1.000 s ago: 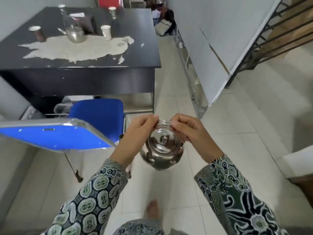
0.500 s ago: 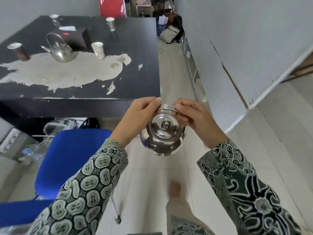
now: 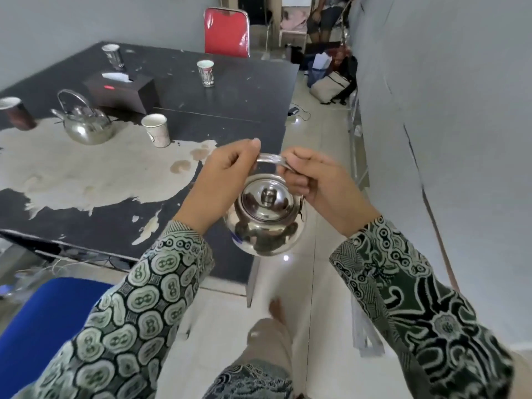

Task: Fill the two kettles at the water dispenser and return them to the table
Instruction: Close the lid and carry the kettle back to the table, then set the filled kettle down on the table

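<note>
I carry a shiny steel kettle (image 3: 266,220) with its lid on, hanging in front of me over the near right corner of the black table (image 3: 230,105). My left hand (image 3: 223,182) and my right hand (image 3: 316,185) both grip its wire handle from either side. A second steel kettle (image 3: 86,125) stands upright on the table's worn pale patch at the left, handle raised. The water dispenser is out of view.
Paper cups (image 3: 157,129) (image 3: 205,73) (image 3: 113,56) (image 3: 14,112) and a dark tissue box (image 3: 121,90) stand on the table. A blue chair (image 3: 43,321) is at lower left, a red chair (image 3: 227,31) behind the table. A grey wall (image 3: 446,139) flanks the tiled aisle; bags (image 3: 331,82) lie farther on.
I have walked closer to the table with the kettle held in both hands; the table now fills the left of the view and the blue chair has slid to the lower left.
</note>
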Available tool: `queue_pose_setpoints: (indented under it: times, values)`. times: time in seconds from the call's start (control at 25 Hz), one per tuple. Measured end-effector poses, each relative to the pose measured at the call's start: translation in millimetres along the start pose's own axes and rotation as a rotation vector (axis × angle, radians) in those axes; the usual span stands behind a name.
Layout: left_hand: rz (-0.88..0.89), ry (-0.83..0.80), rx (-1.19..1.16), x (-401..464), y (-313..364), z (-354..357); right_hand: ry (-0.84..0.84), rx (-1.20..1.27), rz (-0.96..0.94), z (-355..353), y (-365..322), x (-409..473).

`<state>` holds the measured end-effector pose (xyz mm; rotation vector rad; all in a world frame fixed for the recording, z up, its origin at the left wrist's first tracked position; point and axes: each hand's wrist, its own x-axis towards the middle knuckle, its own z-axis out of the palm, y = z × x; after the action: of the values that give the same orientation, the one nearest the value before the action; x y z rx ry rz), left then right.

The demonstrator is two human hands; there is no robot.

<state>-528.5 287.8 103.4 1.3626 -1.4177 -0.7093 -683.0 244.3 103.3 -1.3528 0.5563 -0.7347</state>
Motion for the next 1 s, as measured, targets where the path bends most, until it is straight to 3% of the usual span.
queue_pose_setpoints:
  times: [0.2, 0.32, 0.48, 0.64, 0.84, 1.0]
  values:
    - [0.057, 0.148, 0.093, 119, -28, 4, -0.123, 0.053, 0.044, -66, -21, 124]
    - [0.087, 0.317, 0.116, 183, -42, 5, -0.205, 0.043, 0.07, -95, -38, 197]
    - [0.016, 0.47, 0.27, 248, -57, 9, -0.209, 0.04, 0.08, -127, -55, 283]
    - [0.022, 0.552, 0.461, 303, -77, 12, -0.237, 0.121, 0.084, -158, -60, 369]
    - [0.022, 0.555, 0.666, 380, -115, 26, -0.414, 0.111, 0.043, -197, -58, 482]
    - [-0.075, 0.65, 0.784, 451, -140, 35, -0.564, 0.094, 0.018, -217, -58, 568]
